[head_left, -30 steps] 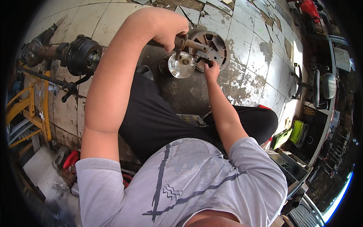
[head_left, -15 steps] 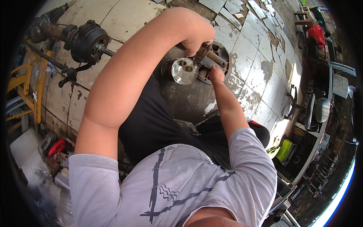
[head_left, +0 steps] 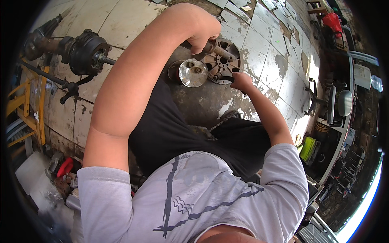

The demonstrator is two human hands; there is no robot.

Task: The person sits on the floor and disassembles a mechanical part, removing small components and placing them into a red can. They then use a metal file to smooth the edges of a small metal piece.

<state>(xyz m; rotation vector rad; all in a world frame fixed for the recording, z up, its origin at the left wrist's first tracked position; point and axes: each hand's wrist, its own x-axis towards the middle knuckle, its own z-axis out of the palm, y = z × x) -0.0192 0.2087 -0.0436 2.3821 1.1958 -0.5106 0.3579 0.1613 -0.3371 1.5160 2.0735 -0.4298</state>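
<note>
My left hand (head_left: 204, 33) is closed on a rusty cylindrical shaft (head_left: 223, 52) that lies over a toothed round metal plate (head_left: 212, 60) with a holed hub. Just below it sits a round metal container (head_left: 186, 79) with a shiny top and small nut-like pieces on it. My right hand (head_left: 242, 82) is closed around a dark handled tool (head_left: 233, 79) at the plate's lower right edge; the tool's far end is hard to make out.
A greasy axle assembly (head_left: 81, 56) and yellow stand (head_left: 24, 105) are at left. Broken tiles (head_left: 279, 12) lie at the back. A cluttered metal shelf (head_left: 342, 133) runs along the right. Red-handled machinery (head_left: 65, 166) lies behind my left elbow.
My right hand has moved to the right, off the plate's middle, uncovering more of the hub. My left hand stays raised over the plate on the shaft. The view has shifted slightly.
</note>
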